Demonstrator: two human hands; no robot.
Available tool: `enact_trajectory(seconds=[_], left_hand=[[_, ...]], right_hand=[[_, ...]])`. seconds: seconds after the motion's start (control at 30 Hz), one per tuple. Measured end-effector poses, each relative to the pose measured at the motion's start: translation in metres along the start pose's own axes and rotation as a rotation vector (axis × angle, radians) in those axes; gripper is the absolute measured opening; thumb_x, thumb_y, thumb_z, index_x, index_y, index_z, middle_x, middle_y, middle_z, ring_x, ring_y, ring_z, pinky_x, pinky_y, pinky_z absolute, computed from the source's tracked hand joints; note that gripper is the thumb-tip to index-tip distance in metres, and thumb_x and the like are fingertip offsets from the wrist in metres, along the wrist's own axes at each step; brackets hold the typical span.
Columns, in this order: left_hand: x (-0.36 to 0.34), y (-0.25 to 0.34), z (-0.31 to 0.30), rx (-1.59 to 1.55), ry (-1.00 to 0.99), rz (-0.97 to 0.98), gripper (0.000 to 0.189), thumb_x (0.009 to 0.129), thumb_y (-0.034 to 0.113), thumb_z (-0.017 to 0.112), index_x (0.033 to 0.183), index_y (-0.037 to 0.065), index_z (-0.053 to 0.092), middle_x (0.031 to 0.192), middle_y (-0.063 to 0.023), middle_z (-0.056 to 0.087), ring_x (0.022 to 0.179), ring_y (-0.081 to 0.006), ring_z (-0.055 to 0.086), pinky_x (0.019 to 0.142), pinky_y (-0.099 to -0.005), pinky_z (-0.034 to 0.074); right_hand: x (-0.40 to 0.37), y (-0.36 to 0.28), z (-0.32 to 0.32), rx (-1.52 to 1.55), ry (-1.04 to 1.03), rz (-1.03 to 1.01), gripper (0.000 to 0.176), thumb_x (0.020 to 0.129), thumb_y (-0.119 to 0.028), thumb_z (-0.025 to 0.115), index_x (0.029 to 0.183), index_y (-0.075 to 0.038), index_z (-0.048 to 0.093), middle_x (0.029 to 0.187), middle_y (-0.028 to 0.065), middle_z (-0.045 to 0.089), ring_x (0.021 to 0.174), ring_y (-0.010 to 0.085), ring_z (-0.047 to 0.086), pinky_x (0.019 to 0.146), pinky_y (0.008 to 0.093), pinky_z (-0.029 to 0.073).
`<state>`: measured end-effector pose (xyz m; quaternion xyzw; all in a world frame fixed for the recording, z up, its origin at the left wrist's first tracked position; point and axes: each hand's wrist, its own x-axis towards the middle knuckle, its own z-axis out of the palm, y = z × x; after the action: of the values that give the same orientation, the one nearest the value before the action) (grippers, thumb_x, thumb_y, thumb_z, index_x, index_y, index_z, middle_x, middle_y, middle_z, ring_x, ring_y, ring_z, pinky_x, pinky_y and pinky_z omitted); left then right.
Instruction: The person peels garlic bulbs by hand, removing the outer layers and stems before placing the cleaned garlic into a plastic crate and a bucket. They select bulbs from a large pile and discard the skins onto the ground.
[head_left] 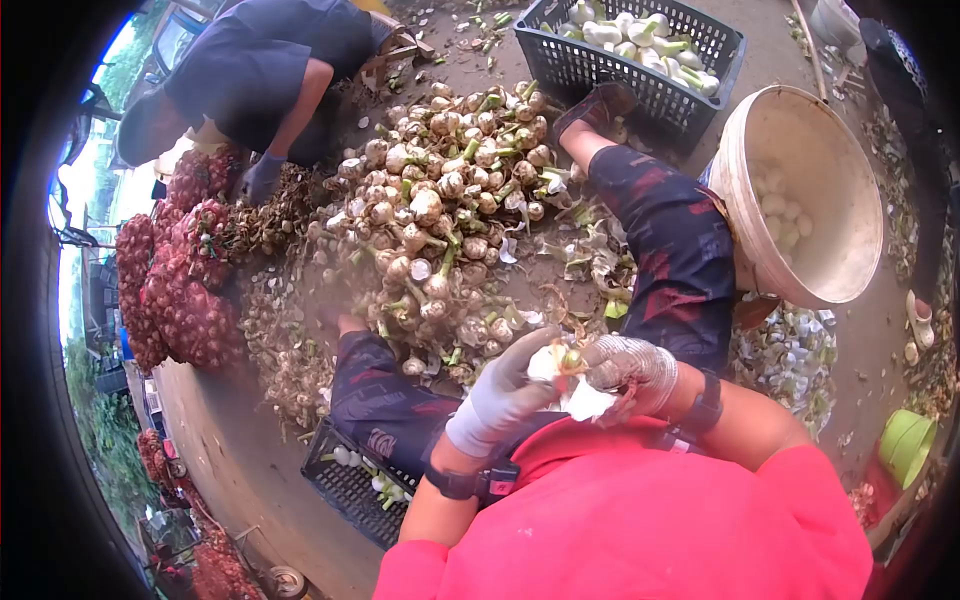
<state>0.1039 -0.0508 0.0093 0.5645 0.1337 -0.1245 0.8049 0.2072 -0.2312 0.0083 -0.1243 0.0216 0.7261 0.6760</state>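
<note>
In front of my chest, my left hand (498,396), in a pale glove, closes around a garlic bulb (546,362) that is partly peeled to white. From the other side my right hand (636,372), in a worn light glove, has its fingers bent against the bulb. It pinches loose white garlic skin (590,400) that hangs below the bulb. Past my knees spreads a heap of unpeeled garlic bulbs (425,205) with cut green stems, dirt and loose skins among them.
A tilted white bucket (740,135) holding pale bulbs leans by my right leg. Ahead is a dark crate (620,75) of garlic; another crate (345,500) sits lower left. A bent-over co-worker (270,60) is beside red mesh sacks (180,290). A green container (905,447) lies right.
</note>
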Motion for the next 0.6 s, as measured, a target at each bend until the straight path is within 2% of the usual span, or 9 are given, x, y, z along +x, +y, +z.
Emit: enact_trajectory(seconds=[0.07, 0.17, 0.27, 0.3, 0.37, 0.43, 0.5, 0.53, 0.6], left_hand=[[0.002, 0.018, 0.002, 0.77, 0.054, 0.301, 0.049, 0.071, 0.005, 0.067, 0.118, 0.003, 0.054, 0.112, -0.0147, 0.055, 0.099, -0.0256, 0.058, 0.084, -0.034, 0.047], [0.012, 0.006, -0.003, 0.817, -0.046, 0.411, 0.047, 0.069, 0.003, 0.064, 0.115, 0.002, 0.055, 0.109, -0.0163, 0.056, 0.1, -0.0274, 0.057, 0.084, -0.0323, 0.047], [0.017, -0.011, -0.005, 0.243, -0.012, -0.002, 0.039, 0.077, 0.005, 0.058, 0.115, 0.001, 0.053, 0.101, -0.0062, 0.058, 0.092, -0.0141, 0.056, 0.081, -0.0272, 0.047], [0.02, -0.022, -0.008, 0.308, 0.028, 0.011, 0.034, 0.08, 0.006, 0.057, 0.113, 0.001, 0.054, 0.098, -0.0057, 0.06, 0.086, -0.0128, 0.057, 0.079, -0.0263, 0.047], [0.019, -0.021, -0.013, 0.034, 0.177, -0.276, 0.035, 0.081, 0.01, 0.058, 0.115, 0.003, 0.054, 0.084, -0.0046, 0.058, 0.069, -0.0108, 0.057, 0.06, -0.0239, 0.049], [0.015, -0.032, -0.021, -0.184, 0.243, -0.291, 0.035, 0.082, 0.011, 0.059, 0.115, 0.002, 0.053, 0.08, -0.0044, 0.058, 0.069, -0.0103, 0.057, 0.055, -0.0219, 0.047], [0.013, -0.022, -0.021, -0.15, 0.197, -0.288, 0.034, 0.082, 0.012, 0.06, 0.114, 0.002, 0.053, 0.079, -0.0042, 0.059, 0.067, -0.009, 0.056, 0.053, -0.0207, 0.045], [0.012, -0.016, -0.019, -0.119, 0.162, -0.289, 0.034, 0.082, 0.014, 0.062, 0.113, 0.002, 0.054, 0.078, -0.0041, 0.06, 0.065, -0.0076, 0.056, 0.052, -0.0195, 0.044], [0.012, 0.0, -0.009, 0.057, 0.174, -0.255, 0.035, 0.082, 0.015, 0.063, 0.113, 0.002, 0.054, 0.077, -0.0032, 0.06, 0.063, -0.0062, 0.054, 0.05, -0.019, 0.042]], right_hand=[[0.006, 0.005, -0.003, -0.23, 0.098, -0.02, 0.015, 0.083, -0.018, 0.057, 0.082, -0.003, 0.06, 0.053, 0.0003, 0.045, 0.041, 0.0076, 0.039, 0.038, 0.0224, 0.029], [0.006, 0.002, 0.0, -0.538, 0.186, 0.038, 0.017, 0.083, -0.016, 0.058, 0.072, -0.004, 0.054, 0.058, 0.001, 0.048, 0.046, 0.008, 0.044, 0.04, 0.0255, 0.032], [0.001, -0.024, -0.002, -1.641, -0.173, -0.771, 0.02, 0.084, -0.016, 0.057, 0.071, -0.001, 0.054, 0.071, 0.005, 0.055, 0.063, 0.0183, 0.055, 0.054, 0.0331, 0.04], [-0.01, -0.037, 0.012, -1.439, -0.205, -0.957, 0.018, 0.084, -0.014, 0.057, 0.072, -0.001, 0.056, 0.078, 0.0068, 0.057, 0.065, 0.021, 0.057, 0.057, 0.0318, 0.043], [-0.029, -0.062, 0.006, -0.902, -0.306, -0.732, 0.016, 0.081, -0.011, 0.059, 0.07, 0.001, 0.056, 0.077, 0.0079, 0.059, 0.066, 0.0211, 0.059, 0.059, 0.0341, 0.046], [-0.047, -0.085, 0.039, -1.006, 0.553, -0.316, 0.032, 0.077, -0.02, 0.06, 0.099, 0.003, 0.053, 0.068, 0.011, 0.064, 0.061, 0.0262, 0.063, 0.058, 0.0376, 0.05], [0.002, -0.078, 0.037, -2.081, 0.886, 0.262, 0.052, 0.078, -0.024, 0.06, 0.118, 0.006, 0.045, 0.073, 0.0153, 0.066, 0.065, 0.0287, 0.065, 0.057, 0.0398, 0.05], [0.008, -0.057, 0.006, -2.348, 0.837, 0.318, 0.064, 0.079, -0.027, 0.061, 0.129, 0.006, 0.039, 0.074, 0.0174, 0.065, 0.068, 0.0307, 0.066, 0.058, 0.0431, 0.05], [0.019, -0.05, 0.004, -1.986, 0.686, 0.088, 0.065, 0.079, -0.032, 0.063, 0.13, 0.002, 0.042, 0.077, 0.019, 0.065, 0.067, 0.0289, 0.066, 0.06, 0.04, 0.052]])
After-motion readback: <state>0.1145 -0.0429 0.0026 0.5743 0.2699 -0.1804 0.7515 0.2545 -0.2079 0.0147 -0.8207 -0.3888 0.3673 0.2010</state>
